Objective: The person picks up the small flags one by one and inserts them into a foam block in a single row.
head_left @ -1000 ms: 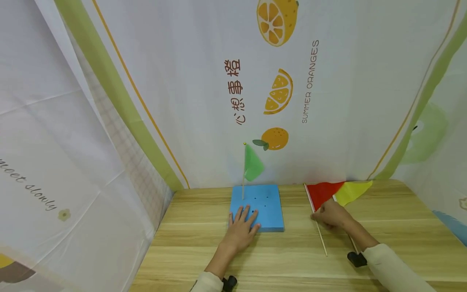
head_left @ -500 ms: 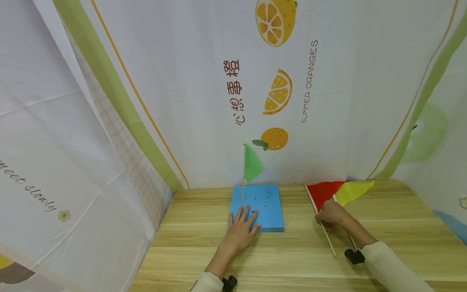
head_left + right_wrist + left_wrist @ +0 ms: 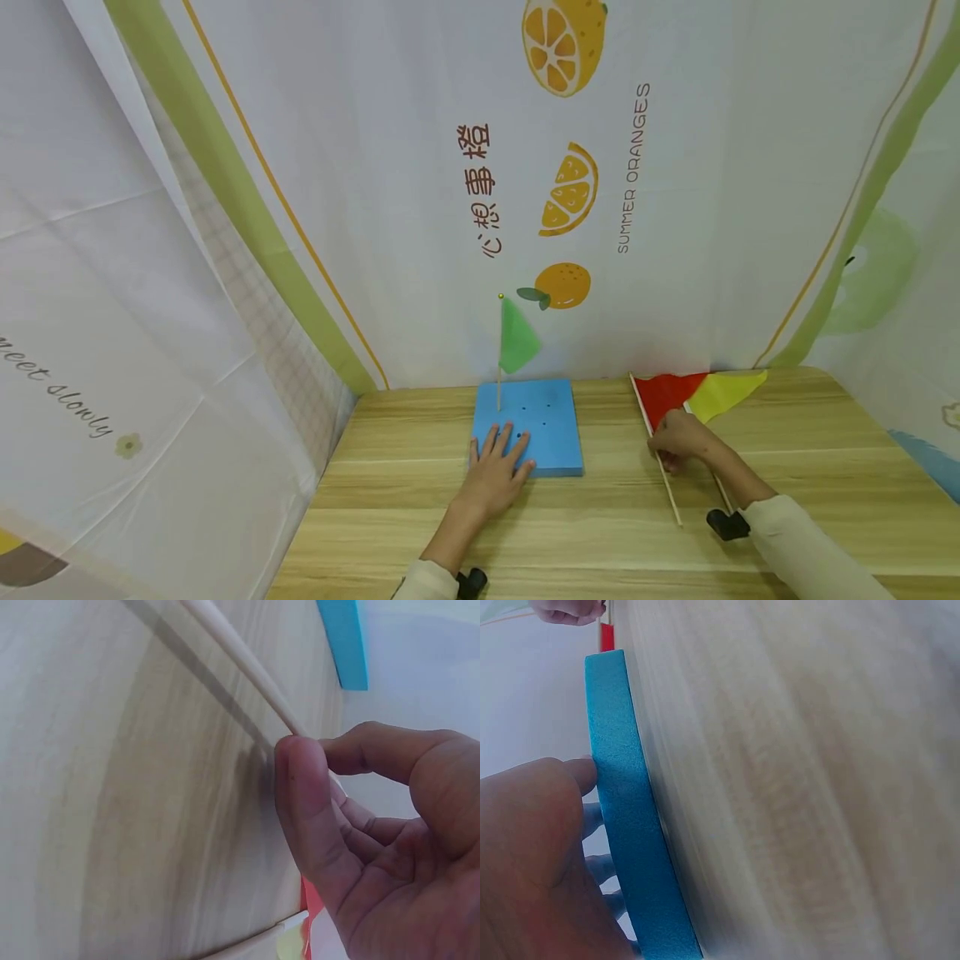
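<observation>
My left hand point(image 3: 495, 479) lies with spread fingers on the front left of a blue foam block point(image 3: 558, 446), whose top has several small holes. A green flag point(image 3: 517, 337) stands upright in the block's back left part. Over on the right, my right hand point(image 3: 681, 437) pinches the thin wooden stick of a red flag point(image 3: 663, 396) between thumb and fingers. In the right wrist view the held stick point(image 3: 247, 664) slants above its shadow on the table. Partly behind the red cloth lies a yellow flag point(image 3: 727, 396), its stick passing under my right wrist.
The wood-grain table point(image 3: 405, 500) ends at a white curtain point(image 3: 390, 208) printed with oranges. More curtain point(image 3: 97, 275) hangs along the left side. A black wrist camera point(image 3: 727, 525) sits at my right cuff, close to the yellow flag's stick.
My right hand has shifted slightly to the right, and the red flag's stick has swung: its lower end went right, then partly back left. My left hand has stayed on the block.
</observation>
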The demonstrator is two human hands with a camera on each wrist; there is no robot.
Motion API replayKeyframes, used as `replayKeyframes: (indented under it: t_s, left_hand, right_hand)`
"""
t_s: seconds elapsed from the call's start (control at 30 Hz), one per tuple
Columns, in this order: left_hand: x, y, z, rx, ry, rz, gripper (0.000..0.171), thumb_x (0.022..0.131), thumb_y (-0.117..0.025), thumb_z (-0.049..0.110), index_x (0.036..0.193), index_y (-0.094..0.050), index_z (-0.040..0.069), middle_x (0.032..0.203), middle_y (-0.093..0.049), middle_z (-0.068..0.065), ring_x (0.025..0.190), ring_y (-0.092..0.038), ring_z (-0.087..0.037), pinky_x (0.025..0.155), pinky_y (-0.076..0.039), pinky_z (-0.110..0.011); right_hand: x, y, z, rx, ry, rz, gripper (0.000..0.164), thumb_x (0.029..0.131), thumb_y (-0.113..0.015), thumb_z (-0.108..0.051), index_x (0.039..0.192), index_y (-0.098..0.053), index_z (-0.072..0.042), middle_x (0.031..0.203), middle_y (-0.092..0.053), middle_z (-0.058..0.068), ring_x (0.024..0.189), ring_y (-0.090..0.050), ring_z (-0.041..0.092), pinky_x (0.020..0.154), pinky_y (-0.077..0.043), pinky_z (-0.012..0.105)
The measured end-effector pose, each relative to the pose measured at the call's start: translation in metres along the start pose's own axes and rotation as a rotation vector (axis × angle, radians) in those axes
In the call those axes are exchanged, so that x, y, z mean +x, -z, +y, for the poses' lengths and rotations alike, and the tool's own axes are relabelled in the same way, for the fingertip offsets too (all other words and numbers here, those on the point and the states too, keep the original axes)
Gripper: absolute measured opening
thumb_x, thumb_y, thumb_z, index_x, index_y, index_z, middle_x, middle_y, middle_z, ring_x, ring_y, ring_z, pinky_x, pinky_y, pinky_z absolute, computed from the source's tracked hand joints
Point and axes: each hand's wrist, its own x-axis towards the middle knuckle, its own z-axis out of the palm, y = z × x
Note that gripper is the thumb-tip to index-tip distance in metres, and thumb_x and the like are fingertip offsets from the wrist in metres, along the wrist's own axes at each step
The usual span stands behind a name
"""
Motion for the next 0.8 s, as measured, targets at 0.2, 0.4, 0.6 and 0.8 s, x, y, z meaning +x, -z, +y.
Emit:
replayKeyframes:
  t_s: [0.2, 0.4, 0.6, 0.8]
  left_hand:
    - [0.000, 0.001, 0.000, 0.001, -0.004, 0.003, 0.059, 0.114, -0.046, 0.047, 0.166, -0.042, 0.019, 0.175, -0.030, -0.016, 0.163, -0.023, -0.043, 0.128, -0.019, -0.074]
    - [0.000, 0.002, 0.000, -0.002, -0.002, 0.005, 0.060, 0.114, -0.046, 0.047, 0.166, -0.041, 0.019, 0.175, -0.029, -0.016, 0.164, -0.024, -0.043, 0.128, -0.019, -0.074]
    - [-0.001, 0.001, 0.000, -0.014, 0.006, 0.001, 0.060, 0.113, -0.047, 0.048, 0.166, -0.042, 0.020, 0.176, -0.028, -0.016, 0.164, -0.022, -0.042, 0.128, -0.017, -0.073]
    - [-0.001, 0.001, 0.000, -0.014, 0.004, 0.002, 0.060, 0.113, -0.047, 0.047, 0.166, -0.042, 0.020, 0.176, -0.028, -0.016, 0.164, -0.022, -0.043, 0.128, -0.017, -0.073]
  right_hand:
    - [0.003, 0.003, -0.003, 0.002, 0.024, 0.032, 0.023, 0.084, -0.067, 0.000, 0.061, -0.066, 0.000, 0.052, -0.062, 0.001, 0.046, -0.063, 0.009, 0.049, -0.056, 0.027]
    - [0.005, 0.005, -0.007, 0.058, -0.002, 0.027, 0.016, 0.090, -0.067, -0.001, 0.074, -0.067, 0.004, 0.061, -0.067, 0.007, 0.052, -0.068, 0.014, 0.053, -0.062, 0.031]
    - [0.004, 0.006, -0.011, 0.089, 0.002, 0.041, 0.014, 0.092, -0.067, -0.001, 0.080, -0.066, 0.004, 0.066, -0.069, 0.009, 0.056, -0.071, 0.016, 0.055, -0.064, 0.033]
    - [0.000, 0.007, -0.020, 0.098, 0.028, 0.066, 0.013, 0.093, -0.069, -0.001, 0.083, -0.063, 0.005, 0.069, -0.069, 0.010, 0.058, -0.070, 0.016, 0.056, -0.064, 0.033]
